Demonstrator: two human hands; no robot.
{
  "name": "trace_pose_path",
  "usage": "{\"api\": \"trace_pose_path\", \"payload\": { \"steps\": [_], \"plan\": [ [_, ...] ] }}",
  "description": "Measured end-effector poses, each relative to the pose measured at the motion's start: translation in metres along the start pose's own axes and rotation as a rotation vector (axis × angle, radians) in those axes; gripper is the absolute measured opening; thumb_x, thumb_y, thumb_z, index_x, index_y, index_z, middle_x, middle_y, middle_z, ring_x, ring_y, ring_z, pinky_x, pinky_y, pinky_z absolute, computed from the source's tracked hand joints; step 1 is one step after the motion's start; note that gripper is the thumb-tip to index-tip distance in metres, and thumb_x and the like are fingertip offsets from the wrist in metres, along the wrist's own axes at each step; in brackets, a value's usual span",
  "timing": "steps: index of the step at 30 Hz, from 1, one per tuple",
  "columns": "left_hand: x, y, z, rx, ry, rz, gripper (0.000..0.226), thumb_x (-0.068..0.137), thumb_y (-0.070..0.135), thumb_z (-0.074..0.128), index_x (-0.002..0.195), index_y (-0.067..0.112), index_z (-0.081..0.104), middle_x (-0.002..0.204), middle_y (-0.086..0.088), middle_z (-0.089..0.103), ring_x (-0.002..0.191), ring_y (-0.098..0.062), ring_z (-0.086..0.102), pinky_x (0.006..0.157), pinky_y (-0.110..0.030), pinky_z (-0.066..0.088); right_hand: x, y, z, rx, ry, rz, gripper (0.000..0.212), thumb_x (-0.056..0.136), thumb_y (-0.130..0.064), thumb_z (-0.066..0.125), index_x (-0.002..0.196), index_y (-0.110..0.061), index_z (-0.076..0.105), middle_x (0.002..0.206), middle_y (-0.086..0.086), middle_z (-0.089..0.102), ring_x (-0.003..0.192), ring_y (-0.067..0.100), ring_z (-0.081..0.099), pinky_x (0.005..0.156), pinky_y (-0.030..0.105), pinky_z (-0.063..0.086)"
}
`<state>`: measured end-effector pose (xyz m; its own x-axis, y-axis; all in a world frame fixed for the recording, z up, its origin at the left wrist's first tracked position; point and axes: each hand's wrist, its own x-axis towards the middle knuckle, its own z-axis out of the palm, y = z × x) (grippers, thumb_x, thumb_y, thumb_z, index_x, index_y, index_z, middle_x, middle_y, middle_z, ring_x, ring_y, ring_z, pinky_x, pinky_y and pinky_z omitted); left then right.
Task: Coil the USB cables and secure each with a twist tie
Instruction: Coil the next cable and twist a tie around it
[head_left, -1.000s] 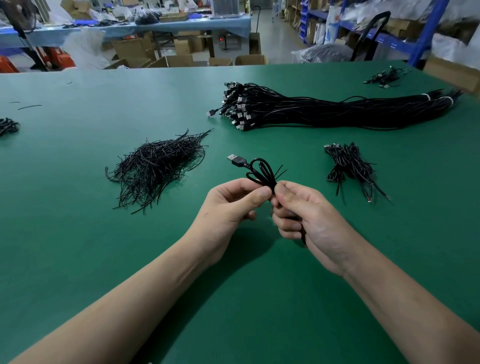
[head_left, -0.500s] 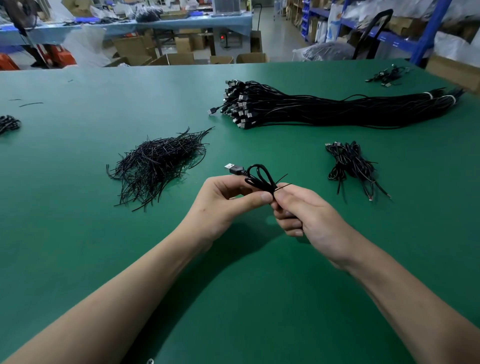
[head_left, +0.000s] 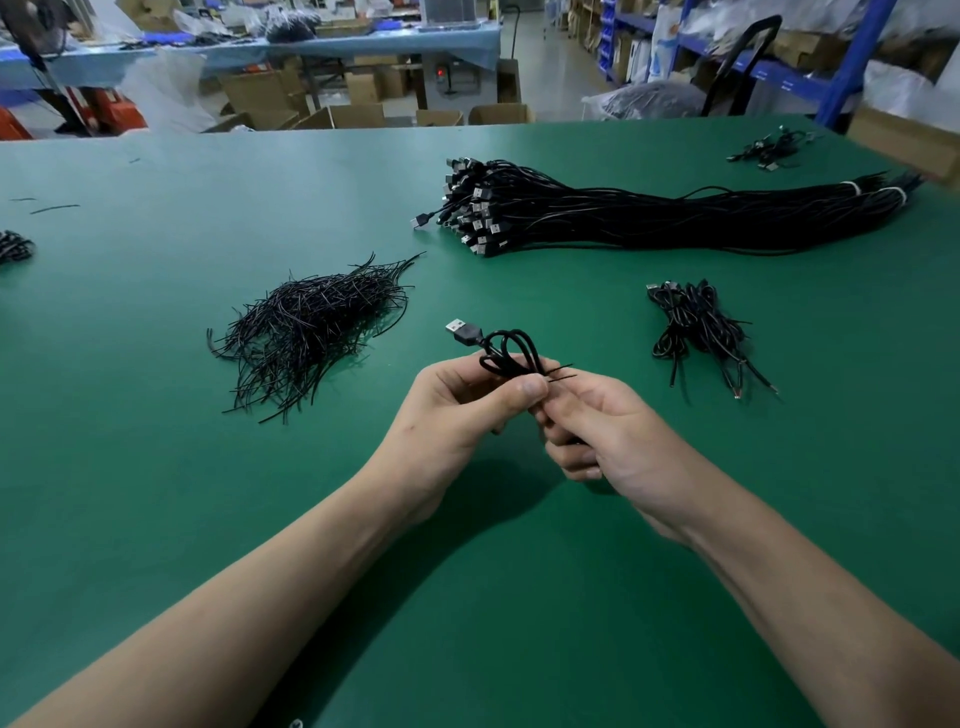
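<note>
Far left edge of the green table (head_left: 156, 467): small dark clump of cable (head_left: 13, 245), half out of shot, plus a couple of stray ties (head_left: 54, 209) just beyond. Nothing to do with the current job, by the look of it.

Next over, big messy heap of twist ties (head_left: 311, 322), parked within easy reach of the left hand, presumably for grabbing one per coil.

Centre, held up off the table: left hand (head_left: 457, 415) clamped on the waist of a small coiled cable (head_left: 511, 353), thumb pressed on top and fingers curled underneath, keeping the loops from springing open. USB plug (head_left: 460, 330) poking out up-left, loops fanned above the thumb. Twist tie (head_left: 558, 371) at the pinch point, two thin ends sticking out to the right. Looks mid-twist, not snugged down yet.

Right hand (head_left: 613, 441) butted against the left, fingers curled tight on the lower part of that cable. Exact fingertip grip on the tie hidden behind the left thumb, so can't say.

Further right, small pile of finished coils (head_left: 696, 332), dropped on the outgoing side. Behind, long bundle of straight cables (head_left: 649, 218), plugs all facing left, waiting. Far right corner, a few more loose ones (head_left: 769, 148).
</note>
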<state>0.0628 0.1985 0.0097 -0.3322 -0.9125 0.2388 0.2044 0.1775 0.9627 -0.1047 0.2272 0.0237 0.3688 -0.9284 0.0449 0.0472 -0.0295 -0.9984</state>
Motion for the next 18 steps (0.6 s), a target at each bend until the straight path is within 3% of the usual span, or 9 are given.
{"api": "trace_pose_path", "payload": {
  "steps": [2,3,7,11,14,16,18],
  "plan": [
    [-0.0007,0.0016,0.0009,0.002,-0.009,0.021,0.01,0.09,0.013,0.072,0.096,0.017,0.079,0.081,0.011,0.073,0.073,0.002,0.062,0.066,-0.009,0.045,0.001,-0.0003,-0.0004,0.003,-0.003,0.019,0.024,0.097,-0.031,0.047,0.097,-0.014,0.064,0.067,-0.007,0.029,0.051,0.006,0.02,0.047,0.023,0.014],
    [-0.0015,0.0027,0.0015,0.008,-0.011,0.034,0.009,0.092,0.01,0.069,0.096,0.014,0.077,0.079,0.012,0.072,0.073,0.003,0.062,0.067,-0.008,0.046,0.0014,0.0001,-0.0004,0.018,-0.007,0.036,0.025,0.094,-0.033,0.046,0.092,-0.01,0.055,0.065,-0.007,0.029,0.051,0.006,0.02,0.046,0.022,0.014],
    [-0.0035,0.0076,0.0048,0.013,-0.003,0.039,0.008,0.091,0.014,0.067,0.088,0.011,0.073,0.071,0.012,0.069,0.066,0.003,0.061,0.065,-0.006,0.045,0.0015,0.0002,-0.0006,0.091,-0.027,0.066,0.022,0.093,-0.034,0.046,0.076,-0.021,0.051,0.062,-0.01,0.03,0.054,0.008,0.019,0.05,0.026,0.014],
    [-0.0039,0.009,0.0063,0.039,0.019,0.013,0.012,0.096,0.007,0.064,0.085,0.005,0.069,0.068,0.01,0.064,0.064,0.001,0.057,0.064,-0.006,0.042,0.0014,0.0012,-0.0005,0.095,-0.039,0.074,0.02,0.095,-0.034,0.045,0.091,-0.015,0.053,0.065,-0.009,0.029,0.057,0.009,0.021,0.051,0.025,0.018],
    [-0.0034,0.0094,0.0049,0.06,0.066,0.01,0.013,0.096,0.012,0.066,0.084,0.008,0.069,0.069,0.007,0.062,0.065,-0.002,0.054,0.065,-0.008,0.041,-0.0011,-0.0004,0.0007,0.112,-0.054,0.062,0.019,0.105,-0.022,0.043,0.095,-0.016,0.058,0.067,-0.006,0.04,0.06,0.011,0.032,0.052,0.023,0.031],
    [-0.0031,0.0096,0.0036,0.088,0.088,0.016,0.014,0.096,0.016,0.068,0.084,0.009,0.07,0.075,0.0,0.066,0.069,-0.006,0.058,0.07,-0.011,0.042,-0.0032,-0.0034,-0.0002,-0.064,-0.024,0.009,0.02,0.105,-0.019,0.044,0.1,-0.02,0.064,0.075,-0.002,0.057,0.065,0.016,0.049,0.062,0.026,0.044],
    [-0.0023,0.0098,0.0026,0.096,0.117,0.014,0.012,0.095,0.017,0.069,0.085,0.012,0.073,0.081,0.001,0.069,0.073,-0.005,0.059,0.071,-0.012,0.043,-0.0036,-0.0046,-0.0018,-0.318,0.109,-0.089,0.017,0.099,-0.029,0.052,0.106,-0.024,0.067,0.088,-0.007,0.069,0.08,0.013,0.064,0.079,0.032,0.054]
  ]
}}
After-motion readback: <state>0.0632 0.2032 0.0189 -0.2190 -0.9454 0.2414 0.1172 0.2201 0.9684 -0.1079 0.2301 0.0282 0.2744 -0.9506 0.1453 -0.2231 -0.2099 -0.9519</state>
